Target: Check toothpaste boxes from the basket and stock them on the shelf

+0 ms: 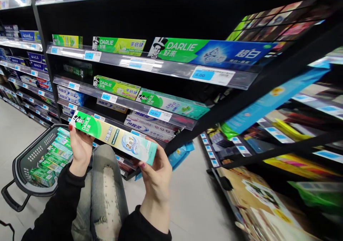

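Note:
Between my two hands a Darlie toothpaste box [112, 135], green, gold and teal, is held in front of the shelves, its left end tilted up. My left hand [80, 149] grips the box's left end, the thumb at its edge. The right end rests in my right hand [158, 173], with the thumb along the lower edge and the fingers behind. Just behind the box stand the lower shelves with more toothpaste boxes, among them a teal Darlie box [173, 103] and a yellow-green one [117, 87].
A dark shopping basket [20, 178] with several green toothpaste boxes [52, 162] stands on the floor at left. Above, a shelf edge [158, 64] with price tags carries a blue-green Darlie box [206, 51]. Blue packets [182, 153] hang at the shelf's end; another rack [257, 191] stands at right.

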### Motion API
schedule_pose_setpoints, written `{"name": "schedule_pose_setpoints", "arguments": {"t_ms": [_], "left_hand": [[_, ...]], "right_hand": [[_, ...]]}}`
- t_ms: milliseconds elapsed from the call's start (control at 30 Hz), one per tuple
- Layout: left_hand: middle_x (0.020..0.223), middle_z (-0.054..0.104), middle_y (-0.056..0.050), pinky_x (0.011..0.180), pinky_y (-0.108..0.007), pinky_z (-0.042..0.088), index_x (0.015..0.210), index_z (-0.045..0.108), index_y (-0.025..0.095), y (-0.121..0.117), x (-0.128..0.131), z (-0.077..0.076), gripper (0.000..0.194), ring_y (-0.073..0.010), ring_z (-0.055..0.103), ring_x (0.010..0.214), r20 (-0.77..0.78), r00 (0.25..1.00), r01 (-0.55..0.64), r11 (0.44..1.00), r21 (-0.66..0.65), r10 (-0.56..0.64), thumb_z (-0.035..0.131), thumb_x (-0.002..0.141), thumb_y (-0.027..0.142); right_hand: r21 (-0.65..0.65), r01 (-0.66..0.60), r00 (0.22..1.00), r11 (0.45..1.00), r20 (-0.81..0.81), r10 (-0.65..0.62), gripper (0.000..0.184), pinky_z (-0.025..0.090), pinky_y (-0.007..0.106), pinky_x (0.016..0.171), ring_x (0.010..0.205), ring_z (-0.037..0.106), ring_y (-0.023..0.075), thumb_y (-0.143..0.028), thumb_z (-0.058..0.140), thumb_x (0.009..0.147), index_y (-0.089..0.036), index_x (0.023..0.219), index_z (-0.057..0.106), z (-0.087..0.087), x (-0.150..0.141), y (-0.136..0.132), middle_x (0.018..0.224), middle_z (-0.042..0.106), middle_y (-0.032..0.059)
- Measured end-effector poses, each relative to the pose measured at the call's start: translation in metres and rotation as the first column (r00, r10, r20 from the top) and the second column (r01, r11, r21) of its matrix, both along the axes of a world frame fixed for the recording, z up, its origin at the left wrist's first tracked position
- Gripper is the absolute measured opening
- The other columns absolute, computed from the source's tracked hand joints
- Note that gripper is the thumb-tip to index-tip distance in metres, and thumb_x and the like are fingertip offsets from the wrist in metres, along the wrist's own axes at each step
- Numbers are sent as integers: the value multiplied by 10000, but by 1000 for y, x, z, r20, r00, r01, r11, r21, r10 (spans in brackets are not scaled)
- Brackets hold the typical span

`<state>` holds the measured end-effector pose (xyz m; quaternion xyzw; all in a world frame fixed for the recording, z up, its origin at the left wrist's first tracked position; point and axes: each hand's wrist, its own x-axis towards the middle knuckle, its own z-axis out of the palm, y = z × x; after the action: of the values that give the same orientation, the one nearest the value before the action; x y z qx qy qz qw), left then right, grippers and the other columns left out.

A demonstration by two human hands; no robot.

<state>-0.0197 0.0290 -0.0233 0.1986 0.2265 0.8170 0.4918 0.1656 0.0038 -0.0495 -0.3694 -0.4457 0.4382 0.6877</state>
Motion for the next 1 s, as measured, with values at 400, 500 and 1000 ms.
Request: {"name": "schedule_pose_setpoints", "arguments": {"t_ms": [400,500,1000], "left_hand": [[1172,701,-104,952,-433,509,1229,618,241,0,7,-5,765,-324,624,1154,-10,999,-40,998,-53,40,770,604,657],[1127,718,-107,944,-457,508,1232,598,242,-1,6,-6,755,-338,652,1114,-27,1000,-8,998,-58,6,767,618,646],[1268,656,-110,772,-379,572,1261,521,325,1,2,-3,695,-293,707,997,-81,996,-27,999,-36,24,746,676,627]], "right_hand": [[-21,54,998,998,-28,-54,516,481,279,635,743,595,184,-586,810,575,-221,866,591,8,-11,-1,825,627,21],[-154,84,996,985,-16,-87,516,453,262,563,646,563,158,-642,749,616,-222,864,579,15,-14,-5,761,592,1],[-89,-125,991,988,-67,119,630,472,274,461,522,524,103,-477,862,540,-269,1100,661,15,-1,-7,977,620,47]]}}
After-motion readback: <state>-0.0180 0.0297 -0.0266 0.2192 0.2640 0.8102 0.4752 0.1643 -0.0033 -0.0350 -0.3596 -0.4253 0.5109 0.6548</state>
